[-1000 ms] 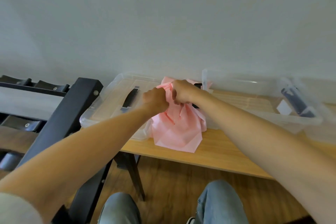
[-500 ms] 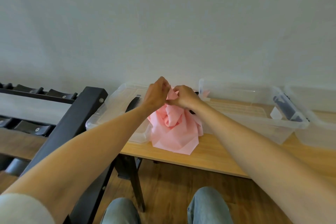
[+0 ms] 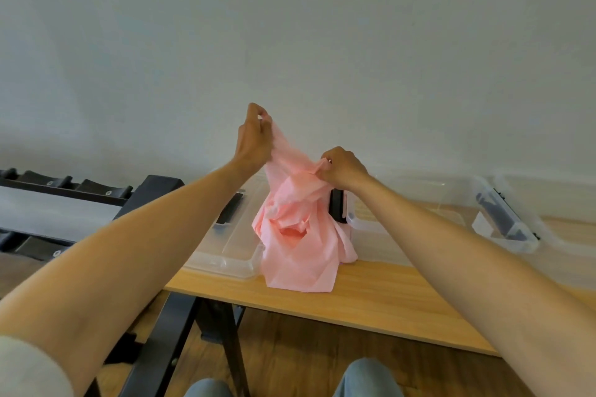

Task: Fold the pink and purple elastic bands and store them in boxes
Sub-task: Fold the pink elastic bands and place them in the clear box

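**Inspector:** Head view, the only one supplied. State the position of the work item.

**Assistant:** The crumpled pale pink elastic band of thin sheet material [image 3: 298,232] hangs in a bunch from both hands. Its lower folds rest on the light wooden tabletop [image 3: 371,300], near the front edge. The left hand [image 3: 253,142] pinches the band's top end with curled fingers, raised high. The right hand [image 3: 343,167] pinches a fold lower down and to the right, fingers likewise curled on the material.

**Inspector:** The governing relation?

**Assistant:** The gripped stretch runs on a slant, high at the left hand, lower at the right. The bulk hangs straight below the hands, so the long axis is roughly vertical and not yet drawn out. In my judgement, spreading the hands apart is what a first fold requires.

**Inspector:** Surroundings and obstructions?

**Assistant:** A clear plastic lid with a black handle [image 3: 232,235] lies just left of the band, touching or under its folds; which, I cannot tell. An open clear plastic storage box [image 3: 451,203] stands just right, behind the right forearm. A further clear box [image 3: 548,203] sits at the far right. A black metal rack [image 3: 80,196] stands left of the table. No purple band is in view.
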Motion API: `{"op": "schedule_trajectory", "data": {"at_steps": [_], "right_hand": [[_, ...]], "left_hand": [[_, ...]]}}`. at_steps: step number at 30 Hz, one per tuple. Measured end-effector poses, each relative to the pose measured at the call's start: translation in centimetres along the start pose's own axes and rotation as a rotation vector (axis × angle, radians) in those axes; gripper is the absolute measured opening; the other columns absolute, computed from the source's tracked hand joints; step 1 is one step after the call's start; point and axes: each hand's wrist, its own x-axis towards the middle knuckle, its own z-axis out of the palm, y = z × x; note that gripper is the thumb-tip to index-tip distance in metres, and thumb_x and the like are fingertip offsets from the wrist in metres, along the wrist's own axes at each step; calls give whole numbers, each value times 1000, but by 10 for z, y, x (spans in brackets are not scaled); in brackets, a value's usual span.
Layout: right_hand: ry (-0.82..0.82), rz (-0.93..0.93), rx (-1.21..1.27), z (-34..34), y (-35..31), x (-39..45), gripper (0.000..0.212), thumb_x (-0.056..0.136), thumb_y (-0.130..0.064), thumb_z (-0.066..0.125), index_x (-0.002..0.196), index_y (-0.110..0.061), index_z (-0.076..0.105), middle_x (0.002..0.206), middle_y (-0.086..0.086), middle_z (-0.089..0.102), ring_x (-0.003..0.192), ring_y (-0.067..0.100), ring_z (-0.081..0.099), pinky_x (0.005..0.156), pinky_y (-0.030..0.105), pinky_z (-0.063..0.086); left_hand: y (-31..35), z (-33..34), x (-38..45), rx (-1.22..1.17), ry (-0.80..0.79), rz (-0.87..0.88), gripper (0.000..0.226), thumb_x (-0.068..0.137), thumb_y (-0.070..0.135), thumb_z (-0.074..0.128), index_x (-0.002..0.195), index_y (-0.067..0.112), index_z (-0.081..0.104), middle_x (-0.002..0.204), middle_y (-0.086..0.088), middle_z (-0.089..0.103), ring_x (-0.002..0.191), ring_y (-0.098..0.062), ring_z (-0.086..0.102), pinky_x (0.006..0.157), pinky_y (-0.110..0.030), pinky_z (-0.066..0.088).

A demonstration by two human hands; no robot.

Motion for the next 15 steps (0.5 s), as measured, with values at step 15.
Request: {"op": "schedule_trajectory", "data": {"at_steps": [15], "right_hand": [[176, 156, 144, -46, -5, 29, 24, 89, 4, 41, 75, -11, 54, 80, 10, 59, 74, 31, 59, 65, 37, 54]], "left_hand": [[62, -59, 65, -263, 274, -86, 8, 107, 27, 37, 109, 26, 44, 105, -1, 54, 85, -15, 51, 71, -27, 44]]}}
